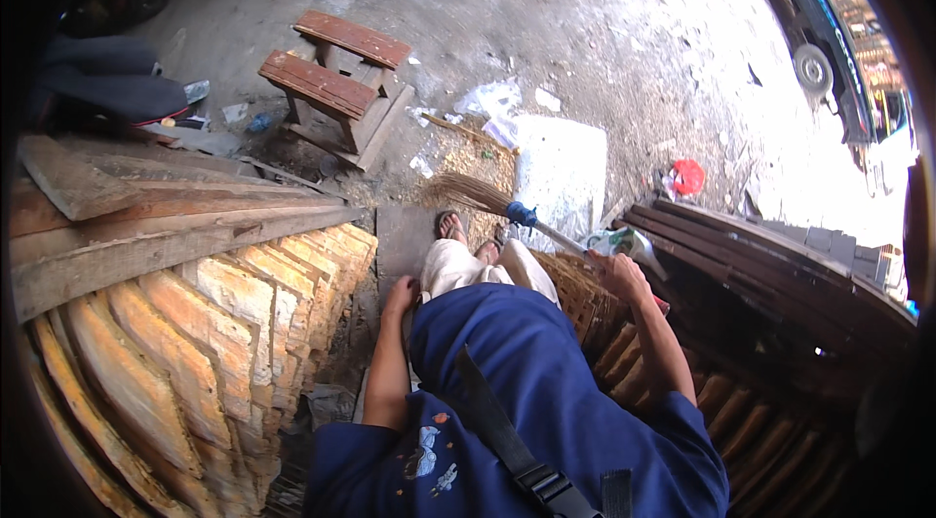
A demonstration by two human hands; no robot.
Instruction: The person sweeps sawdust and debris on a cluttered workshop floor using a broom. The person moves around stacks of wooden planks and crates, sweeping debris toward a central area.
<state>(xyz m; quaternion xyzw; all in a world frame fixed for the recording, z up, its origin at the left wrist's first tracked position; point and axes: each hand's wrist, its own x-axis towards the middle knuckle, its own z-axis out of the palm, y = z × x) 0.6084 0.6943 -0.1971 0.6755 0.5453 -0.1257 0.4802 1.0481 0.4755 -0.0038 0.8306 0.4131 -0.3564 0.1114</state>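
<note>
My right hand (621, 276) is wrapped round the pale handle of a broom (551, 230). The handle slants away to the left, through a blue binding, to brown bristles (473, 191) low over the littered floor beyond my feet. My left hand (401, 295) hangs beside my left thigh, nearest the stacked pale, rough-edged boards (210, 308); its fingers are too small and shaded to make out. A white flat sheet or slab (565, 167) lies just past the bristles, with crumpled clear plastic (492, 101) at its far left corner.
A low stool with reddish slats (322, 84) stands ahead to the left. Long planks (175, 230) lie over the left stack. Dark boards (741, 255) and more stacked pieces (721, 401) line my right. Farther off are a red plastic scrap (688, 177) and a vehicle (829, 40).
</note>
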